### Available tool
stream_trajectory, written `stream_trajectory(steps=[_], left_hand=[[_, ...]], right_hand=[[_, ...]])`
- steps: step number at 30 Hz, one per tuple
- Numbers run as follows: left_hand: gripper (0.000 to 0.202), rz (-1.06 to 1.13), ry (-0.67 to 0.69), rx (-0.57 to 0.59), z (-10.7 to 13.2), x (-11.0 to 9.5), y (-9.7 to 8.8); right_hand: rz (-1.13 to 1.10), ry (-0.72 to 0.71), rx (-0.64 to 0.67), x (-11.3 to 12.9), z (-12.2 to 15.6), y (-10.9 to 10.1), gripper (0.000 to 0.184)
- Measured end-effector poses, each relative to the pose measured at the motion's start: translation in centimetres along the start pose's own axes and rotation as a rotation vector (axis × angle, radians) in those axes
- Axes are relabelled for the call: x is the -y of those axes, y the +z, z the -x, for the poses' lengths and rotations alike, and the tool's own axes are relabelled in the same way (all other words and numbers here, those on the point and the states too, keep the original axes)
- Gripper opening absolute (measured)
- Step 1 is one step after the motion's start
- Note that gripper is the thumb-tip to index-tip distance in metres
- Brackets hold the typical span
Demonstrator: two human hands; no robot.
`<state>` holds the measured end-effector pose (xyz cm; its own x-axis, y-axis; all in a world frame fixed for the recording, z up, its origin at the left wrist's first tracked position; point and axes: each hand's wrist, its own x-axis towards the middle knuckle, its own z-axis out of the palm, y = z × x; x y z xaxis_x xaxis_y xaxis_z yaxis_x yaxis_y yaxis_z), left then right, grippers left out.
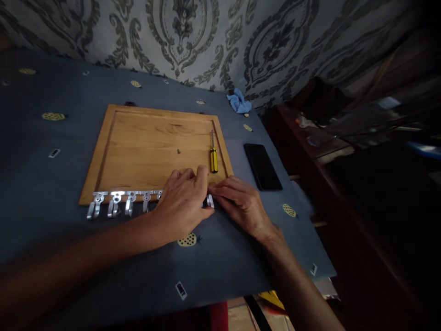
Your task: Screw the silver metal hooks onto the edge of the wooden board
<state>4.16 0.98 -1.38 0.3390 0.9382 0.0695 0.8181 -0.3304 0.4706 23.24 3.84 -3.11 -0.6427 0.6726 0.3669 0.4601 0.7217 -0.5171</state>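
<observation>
A wooden board [155, 142] with a raised frame lies flat on the table. Along its near edge runs a metal hook rail [117, 196], its hooks hanging over the edge. My left hand [184, 202] is closed over the right part of the rail and hides much of it; one hook [210, 201] shows by the thumb. At the rail's right end, the fingers of my right hand [243, 204] are pinched together against the board's corner. Whatever they hold is hidden. A yellow and black screwdriver [214, 158] and a small screw [178, 151] rest on the board.
Right of the board lies a black phone [262, 167] on the blue-grey tablecloth [51, 184]. A crumpled blue cloth [239, 102] sits at the back near the patterned curtain [193, 37]. Dark furniture [344, 220] with clutter stands beyond the table's right edge.
</observation>
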Motion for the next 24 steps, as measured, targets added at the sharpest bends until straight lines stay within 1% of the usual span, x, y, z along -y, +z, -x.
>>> stream_trajectory(steps=[5, 10, 14, 24], left_hand=[[0.056, 0.003, 0.015, -0.026, 0.04, -0.02, 0.03], [0.056, 0.002, 0.0, -0.001, -0.02, -0.09, -0.06], [0.056, 0.006, 0.008, -0.019, -0.01, -0.06, -0.03], [0.055, 0.013, 0.015, -0.023, 0.05, 0.03, 0.13]], right_hand=[[-0.028, 0.028, -0.008, -0.01, 0.16, 0.04, 0.02], [-0.047, 0.083, -0.027, 0.19, 0.3, 0.08, 0.021], [-0.072, 0.123, -0.057, 0.31, 0.34, 0.06, 0.022], [-0.031, 0.093, -0.032, 0.24, 0.02, 0.29, 0.02]])
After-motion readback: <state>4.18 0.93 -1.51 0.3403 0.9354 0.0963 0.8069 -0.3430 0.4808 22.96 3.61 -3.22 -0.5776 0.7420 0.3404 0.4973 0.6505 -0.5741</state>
